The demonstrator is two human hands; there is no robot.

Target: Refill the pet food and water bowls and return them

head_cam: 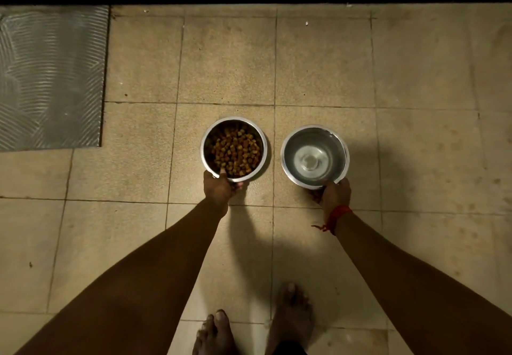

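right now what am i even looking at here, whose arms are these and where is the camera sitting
There is no machine here: a person wears one wide-angle camera on the head, so you look down along their own bare arms to the tiled floor. Their feet show at the bottom edge. The left hand grips the near rim of a steel bowl of brown kibble. The right hand, with a red thread at the wrist, grips the near rim of a second steel bowl holding clear water. The bowls sit side by side, apart; whether they rest on the floor I cannot tell. A grey patterned mat lies at the left.
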